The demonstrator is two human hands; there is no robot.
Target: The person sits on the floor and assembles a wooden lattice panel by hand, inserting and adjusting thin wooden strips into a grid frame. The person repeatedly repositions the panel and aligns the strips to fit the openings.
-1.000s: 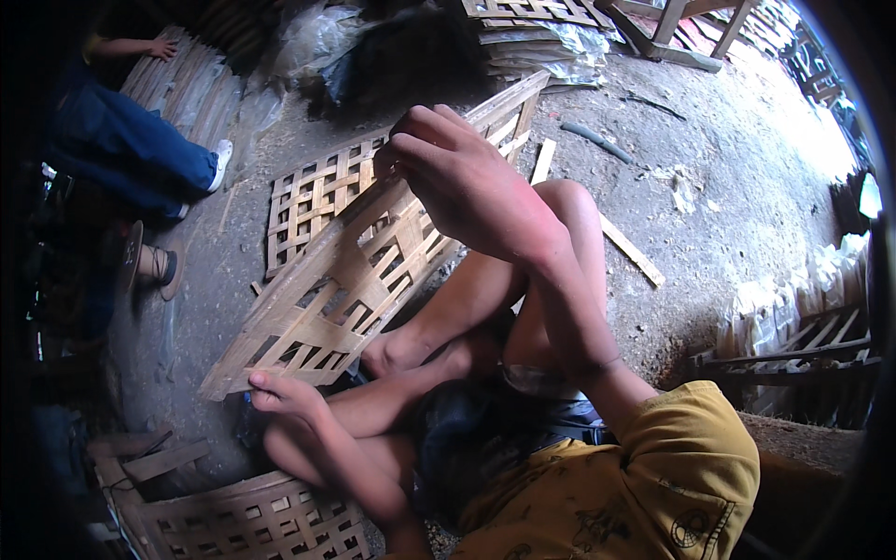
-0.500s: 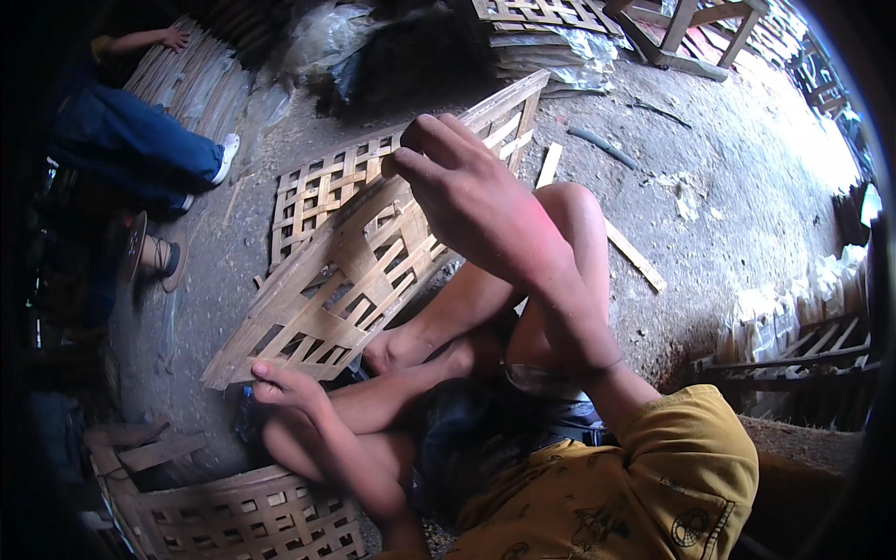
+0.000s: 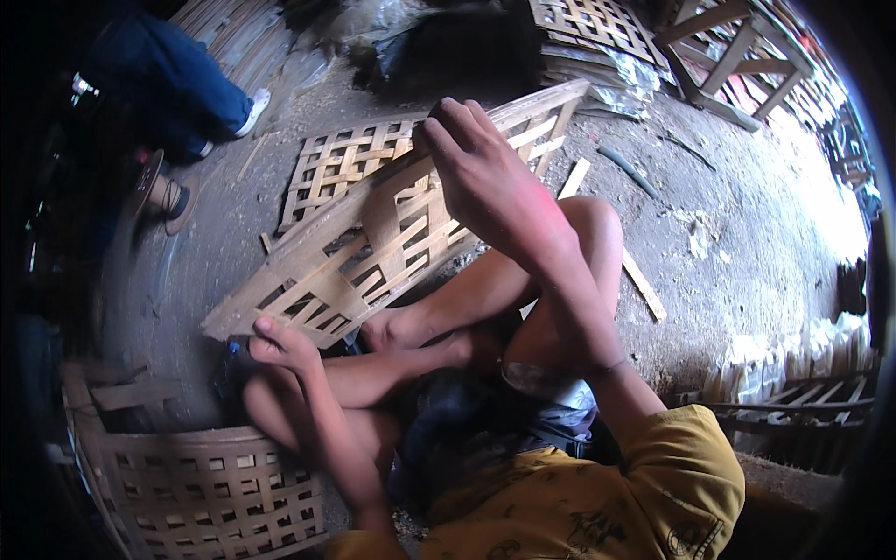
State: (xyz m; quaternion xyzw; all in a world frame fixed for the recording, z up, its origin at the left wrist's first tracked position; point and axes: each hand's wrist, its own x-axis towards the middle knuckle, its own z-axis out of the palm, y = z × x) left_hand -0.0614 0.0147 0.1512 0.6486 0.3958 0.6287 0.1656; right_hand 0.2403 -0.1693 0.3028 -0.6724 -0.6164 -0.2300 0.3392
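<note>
A long woven bamboo panel (image 3: 381, 226) with a wooden edge strip is held tilted above my crossed bare legs. My left hand (image 3: 283, 343) pinches its near left corner, the thumb showing on the panel's face. Farther along, my right hand (image 3: 485, 182) is closed over the upper edge, its fingers bent; the fingertips are partly hidden. Behind the held panel, a second lattice panel (image 3: 317, 168) lies on the ground, partly covered from view.
At lower left stands another woven lattice piece (image 3: 210, 481). A wire spool (image 3: 166, 201) and a person's blue-trousered legs (image 3: 177, 79) are at upper left. Stacked panels (image 3: 602, 56) and a wooden frame (image 3: 723, 70) stand far right. Loose wooden strips (image 3: 644, 285) lie on the dirt floor.
My view has shifted, so the background sits differently and the other person's hand has left the picture. The panel lies at a slightly flatter slant, both hands still on it.
</note>
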